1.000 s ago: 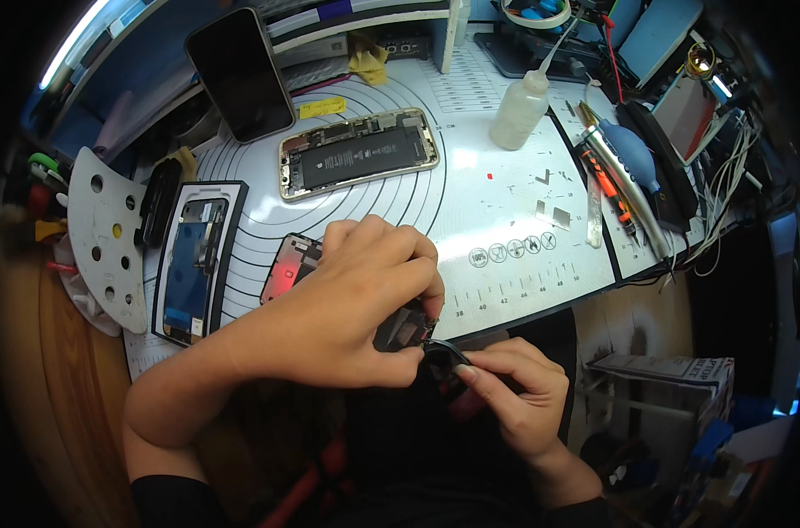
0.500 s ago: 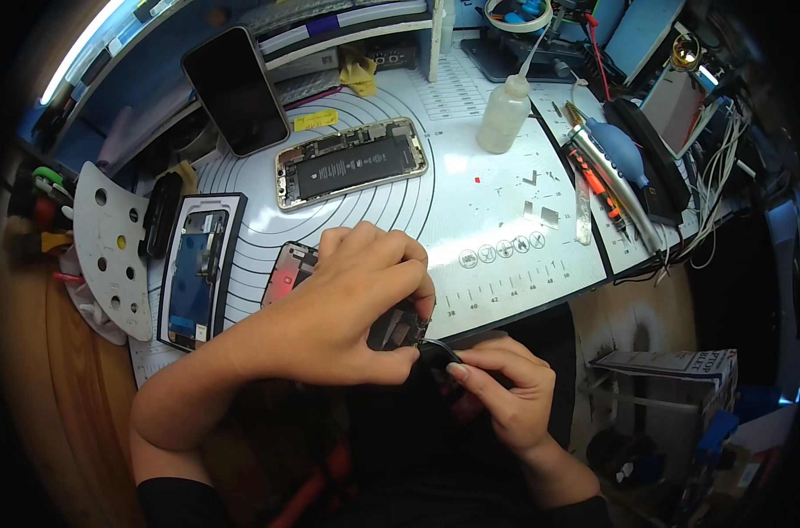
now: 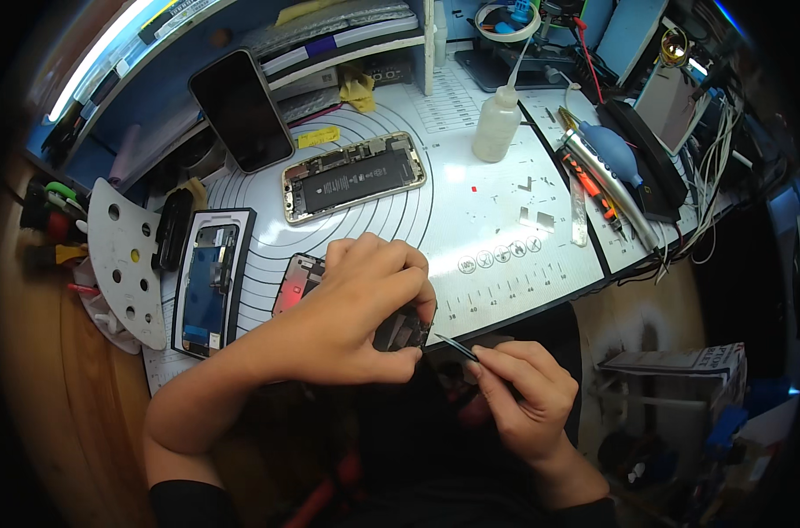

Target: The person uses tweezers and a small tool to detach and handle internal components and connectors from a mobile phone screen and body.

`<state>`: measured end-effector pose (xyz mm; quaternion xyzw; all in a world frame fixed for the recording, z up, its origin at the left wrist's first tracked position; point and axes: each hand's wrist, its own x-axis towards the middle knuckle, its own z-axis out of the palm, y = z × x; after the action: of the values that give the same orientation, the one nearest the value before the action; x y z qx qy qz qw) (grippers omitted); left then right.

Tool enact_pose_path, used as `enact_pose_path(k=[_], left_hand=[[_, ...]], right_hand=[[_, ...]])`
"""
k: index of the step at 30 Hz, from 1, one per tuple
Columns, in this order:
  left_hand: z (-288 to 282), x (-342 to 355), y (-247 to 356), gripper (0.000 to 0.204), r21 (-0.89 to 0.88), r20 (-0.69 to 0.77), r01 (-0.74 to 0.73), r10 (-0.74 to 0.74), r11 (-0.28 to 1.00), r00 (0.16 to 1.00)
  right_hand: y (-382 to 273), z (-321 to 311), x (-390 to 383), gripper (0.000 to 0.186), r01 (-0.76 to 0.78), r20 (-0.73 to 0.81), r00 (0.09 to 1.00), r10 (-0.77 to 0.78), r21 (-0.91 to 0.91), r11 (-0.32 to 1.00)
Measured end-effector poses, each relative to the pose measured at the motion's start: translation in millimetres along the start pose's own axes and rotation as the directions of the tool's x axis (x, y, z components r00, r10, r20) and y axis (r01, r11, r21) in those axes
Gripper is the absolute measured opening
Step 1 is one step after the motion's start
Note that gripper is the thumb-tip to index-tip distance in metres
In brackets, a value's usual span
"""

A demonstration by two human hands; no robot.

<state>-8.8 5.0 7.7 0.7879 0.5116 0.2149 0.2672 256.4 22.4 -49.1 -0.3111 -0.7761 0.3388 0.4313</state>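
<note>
My left hand (image 3: 365, 304) is closed around the edges of a phone screen assembly (image 3: 293, 286), back side up at the front edge of the bench; my palm covers its middle. Its dark end (image 3: 402, 333) shows between my thumb and fingers. In my right hand (image 3: 532, 392), fingertips pinch dark, slim tweezers (image 3: 457, 347). Their tip is just right of that end, with a small gap. Farther back lies an opened phone body (image 3: 354, 179) with its black battery exposed. Left of my forearm, another screen assembly (image 3: 208, 290) rests in a dark-edged box.
A dark-screened phone (image 3: 242, 110) leans at the back left. A clear squeeze bottle (image 3: 497, 128) stands at the back. Small metal pieces (image 3: 536, 218) lie on the white mat (image 3: 462, 211). A screwdriver (image 3: 594, 187), blue air blower (image 3: 613, 150) and cables occupy the right side.
My right hand and the tweezers have drawn back to the right, away from the end of the screen assembly. My left hand keeps its hold. The whole view has shifted slightly.
</note>
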Motion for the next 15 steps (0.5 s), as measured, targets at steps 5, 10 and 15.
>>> enact_pose_path(k=[5,10,15], left_hand=[[0,-1,-1,0.037,0.020,-0.016,-0.022,0.022,1.000,1.000],[-1,0,-1,0.036,0.019,-0.010,-0.025,0.025,1.000,1.000],[-1,0,-1,0.037,0.018,-0.010,-0.027,0.027,0.999,1.000]], right_hand=[[3,4,0,0.024,0.058,-0.007,0.998,-0.058,0.013,0.998],[0,8,-6,0.025,0.019,-0.006,1.000,-0.019,-0.013,1.000],[-3,13,-8,0.026,0.042,-0.029,0.999,-0.043,-0.055,0.998]])
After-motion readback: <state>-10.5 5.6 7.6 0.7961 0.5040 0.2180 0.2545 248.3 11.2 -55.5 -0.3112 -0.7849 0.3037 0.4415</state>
